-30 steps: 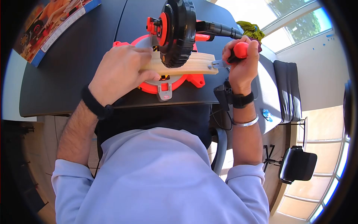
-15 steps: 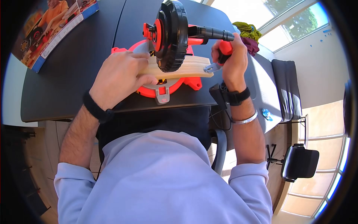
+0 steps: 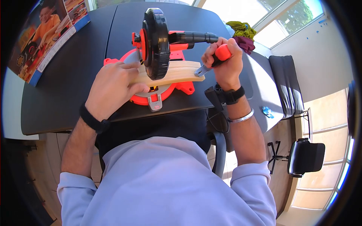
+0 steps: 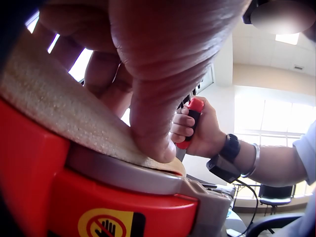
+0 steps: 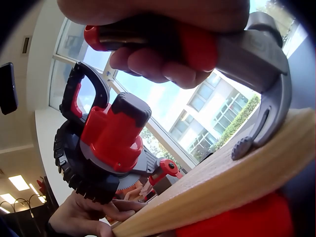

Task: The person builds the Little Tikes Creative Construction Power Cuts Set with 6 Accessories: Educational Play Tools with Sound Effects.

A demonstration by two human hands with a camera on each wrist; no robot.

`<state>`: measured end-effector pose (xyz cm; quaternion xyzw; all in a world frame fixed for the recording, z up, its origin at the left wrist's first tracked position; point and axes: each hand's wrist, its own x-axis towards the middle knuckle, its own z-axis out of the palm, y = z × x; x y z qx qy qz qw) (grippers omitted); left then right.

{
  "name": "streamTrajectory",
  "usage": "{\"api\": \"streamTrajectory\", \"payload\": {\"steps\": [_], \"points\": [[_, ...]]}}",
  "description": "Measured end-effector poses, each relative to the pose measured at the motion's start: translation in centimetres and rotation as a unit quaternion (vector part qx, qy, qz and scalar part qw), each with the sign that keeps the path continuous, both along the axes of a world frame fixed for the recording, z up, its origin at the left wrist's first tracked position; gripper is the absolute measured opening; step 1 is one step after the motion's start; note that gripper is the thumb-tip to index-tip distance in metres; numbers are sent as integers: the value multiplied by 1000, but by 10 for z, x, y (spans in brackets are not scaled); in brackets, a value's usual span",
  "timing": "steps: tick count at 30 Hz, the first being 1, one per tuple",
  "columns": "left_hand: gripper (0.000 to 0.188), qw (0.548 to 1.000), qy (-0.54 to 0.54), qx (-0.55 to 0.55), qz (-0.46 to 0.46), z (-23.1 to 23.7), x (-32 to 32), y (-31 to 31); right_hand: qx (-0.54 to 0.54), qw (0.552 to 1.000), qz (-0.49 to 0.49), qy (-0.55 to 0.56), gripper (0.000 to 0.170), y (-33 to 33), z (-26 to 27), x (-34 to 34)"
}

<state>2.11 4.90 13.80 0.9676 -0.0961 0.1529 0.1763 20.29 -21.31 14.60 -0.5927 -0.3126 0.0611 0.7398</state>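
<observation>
My left hand [image 3: 113, 83] holds a pale wooden board [image 3: 177, 72] on the red and grey base of a toy mitre saw [image 3: 156, 43]. Its thumb presses the near edge, while the fingers reach over the far side. My right hand [image 3: 229, 69] grips the red and black handle of a toy claw hammer [image 5: 252, 54] at the board's right end. In the right wrist view, the grey slotted claw [image 5: 269, 116] rests low over the board, right at a ridged grey peg [image 5: 242, 148]. The saw's black guard stands raised above the board between both hands.
A printed box [image 3: 49, 37] stands at the table's left. Green and maroon cloths [image 3: 243, 34] lie at the back right, beside the window. A black padded chair [image 3: 306, 157] is off to the right. A cable hangs from the right wrist camera [image 3: 215, 97].
My right hand has tilted the hammer and brought its claw slightly further over the board's end. My left hand keeps its hold on the board. The whole head view has shifted.
</observation>
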Motion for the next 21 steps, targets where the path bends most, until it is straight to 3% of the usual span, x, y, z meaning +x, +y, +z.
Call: {"api": "streamTrajectory", "payload": {"steps": [6,17,19,21], "points": [[34,1000,-10,-22,-11,1,1,-2,-26,995,62,-80,55,0,3,-3],[35,999,-34,-22,11,2,1,-4,42,996,-34,68,53,2,4,-5],[46,998,42,-12,34,8,0,-5,75,990,-31,111,52,0,3,-5],[46,998,40,-15,39,7,0,-5,93,987,-39,129,53,-1,1,-3]]}}
